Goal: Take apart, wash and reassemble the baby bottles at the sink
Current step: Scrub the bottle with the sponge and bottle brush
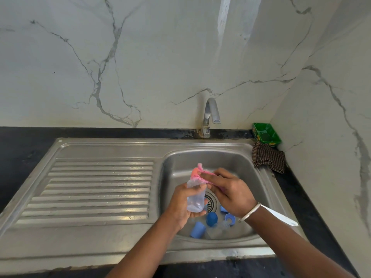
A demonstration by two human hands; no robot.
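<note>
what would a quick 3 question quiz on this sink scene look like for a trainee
1. Multiple choice: what does the left hand grip? A) a clear bottle B) the tap C) the checked cloth
2. True or false: water is running from the tap.
3. Short answer: where do the blue parts lie?

Key
1. A: the left hand grips the clear bottle over the sink, while the right hand pinches a pink sponge at its mouth.
2. False: no stream shows under the spout.
3. In the basin, near the drain.
</note>
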